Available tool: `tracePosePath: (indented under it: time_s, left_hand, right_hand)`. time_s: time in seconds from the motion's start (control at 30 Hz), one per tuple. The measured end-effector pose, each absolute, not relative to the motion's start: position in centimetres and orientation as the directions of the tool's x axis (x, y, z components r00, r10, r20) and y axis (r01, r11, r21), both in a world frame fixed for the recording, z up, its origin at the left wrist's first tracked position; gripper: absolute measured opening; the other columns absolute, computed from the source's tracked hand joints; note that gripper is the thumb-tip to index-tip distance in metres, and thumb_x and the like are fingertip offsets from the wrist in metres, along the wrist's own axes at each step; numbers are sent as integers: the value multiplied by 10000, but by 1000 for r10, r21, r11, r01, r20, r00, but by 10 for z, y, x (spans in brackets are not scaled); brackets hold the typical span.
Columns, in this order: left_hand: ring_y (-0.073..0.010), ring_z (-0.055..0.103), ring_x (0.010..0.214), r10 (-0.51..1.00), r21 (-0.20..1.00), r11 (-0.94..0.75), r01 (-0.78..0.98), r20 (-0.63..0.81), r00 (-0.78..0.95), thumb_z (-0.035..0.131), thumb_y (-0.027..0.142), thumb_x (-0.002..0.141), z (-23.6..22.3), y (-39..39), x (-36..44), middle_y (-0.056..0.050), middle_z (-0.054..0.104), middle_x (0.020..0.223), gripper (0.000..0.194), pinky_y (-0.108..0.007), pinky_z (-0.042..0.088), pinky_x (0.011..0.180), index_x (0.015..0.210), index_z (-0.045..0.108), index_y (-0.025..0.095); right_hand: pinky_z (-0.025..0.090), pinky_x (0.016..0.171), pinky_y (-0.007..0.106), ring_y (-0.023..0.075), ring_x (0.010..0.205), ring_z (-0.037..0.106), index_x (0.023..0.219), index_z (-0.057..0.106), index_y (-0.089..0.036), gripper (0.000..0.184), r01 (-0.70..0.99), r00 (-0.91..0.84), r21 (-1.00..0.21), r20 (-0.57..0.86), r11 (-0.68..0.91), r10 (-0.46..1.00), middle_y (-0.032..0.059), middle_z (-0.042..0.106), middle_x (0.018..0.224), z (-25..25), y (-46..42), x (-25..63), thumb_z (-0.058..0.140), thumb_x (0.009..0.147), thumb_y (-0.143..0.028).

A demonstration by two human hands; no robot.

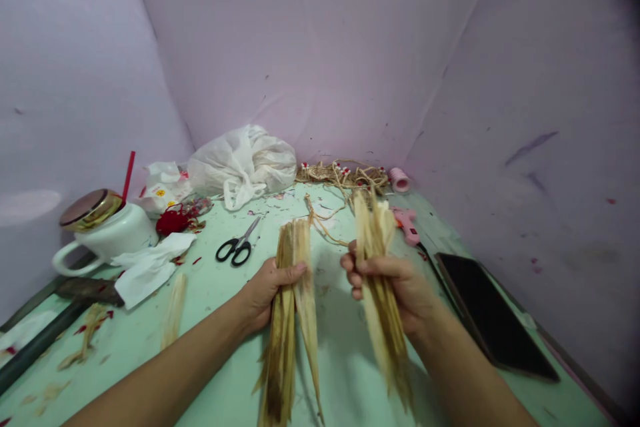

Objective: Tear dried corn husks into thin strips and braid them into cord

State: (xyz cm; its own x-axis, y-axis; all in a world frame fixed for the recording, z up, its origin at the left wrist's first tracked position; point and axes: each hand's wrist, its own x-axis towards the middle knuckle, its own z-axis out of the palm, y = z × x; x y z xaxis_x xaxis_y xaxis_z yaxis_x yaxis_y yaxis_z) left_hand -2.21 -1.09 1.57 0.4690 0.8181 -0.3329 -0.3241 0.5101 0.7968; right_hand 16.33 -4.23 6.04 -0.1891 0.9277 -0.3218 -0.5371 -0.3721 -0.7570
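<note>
My left hand [273, 290] is closed around a bundle of dried corn husks [283, 360], brown and pale yellow, with the thumb pressed across the front. One pale strip in it splits off to the right. In my right hand [393, 283] is a second bundle of dried husks [383, 327], fingers wrapped round its middle. Both bundles stand roughly upright, apart from each other, above the green tabletop [340, 367]. Black-handled scissors [237, 247] lie left of my left hand. A loose pale husk strip [174, 310] rests near my left forearm.
At left stand a white mug [117, 237] with a gold lid, crumpled tissue [150, 270] and a hammer [55, 320]. Red yarn [173, 220], a white plastic bag [245, 163] and tangled twine [345, 177] line the back. A pink glue gun [409, 227] and black phone [495, 313] lie right.
</note>
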Motion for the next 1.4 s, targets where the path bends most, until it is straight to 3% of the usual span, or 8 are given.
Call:
tracePosePath:
  time_s: [0.1,0.27,0.7,0.93,1.13,1.23,1.33,1.4]
  left_hand:
    - [-210,617,634,801,800,498,-335,-277,531,737,292,583,17,-12,-22,-125,663,751,417,-347,492,643,920,635,68]
    - [-207,615,652,807,846,446,-293,-239,540,754,266,562,15,-13,-23,-113,670,773,505,-340,487,652,1013,622,82]
    - [-209,620,683,806,878,414,-239,-231,545,751,265,565,12,-15,-22,-114,679,780,427,-323,479,675,937,653,80]
    - [-212,621,628,820,844,454,-286,-271,503,772,276,524,13,-13,-21,-96,669,723,425,-337,495,625,879,637,86]
    - [-186,597,515,859,800,479,-361,-342,382,784,236,488,15,-6,-25,-67,647,609,356,-327,502,542,770,618,94]
    - [-182,591,493,877,805,462,-373,-353,326,765,209,513,13,-1,-28,-58,642,589,325,-319,495,515,779,614,99]
    - [-207,619,579,876,803,445,-397,-299,378,724,214,580,9,2,-29,-79,661,658,300,-339,502,586,835,625,90]
    - [-233,632,640,863,794,453,-405,-278,421,714,222,595,9,2,-28,-102,673,722,327,-366,503,638,879,629,83]
  right_hand:
    - [420,383,175,45,406,419,694,523,-146,215,-503,-134,-779,-356,-373,925,-33,512,565,45,-39,144,527,495,-65]
    - [99,298,130,6,352,226,732,513,-138,239,-384,-96,-851,-349,-358,932,-85,366,460,36,-38,136,656,556,-216]
    - [167,337,198,30,344,260,634,511,-147,306,-121,-16,-986,-115,-117,993,-88,331,407,25,-45,120,703,568,-375]
    - [112,330,188,29,322,206,536,393,-173,353,-265,79,-950,-194,-167,978,-81,300,354,27,-40,133,590,655,-441]
    - [82,317,176,20,347,160,527,315,-186,398,-482,453,-872,-161,89,877,-95,243,443,35,-29,151,621,654,-407]
    - [141,329,164,17,373,227,628,473,-172,296,-404,287,-909,-18,104,958,-80,364,505,44,-43,142,715,571,-333]
    - [233,372,168,25,443,346,893,595,-181,476,-296,-250,-954,22,-55,968,-22,529,710,50,-62,126,781,455,-194]
    - [232,378,158,28,453,349,901,610,-175,447,-341,-255,-938,25,-66,967,-36,489,639,50,-66,120,772,486,-218]
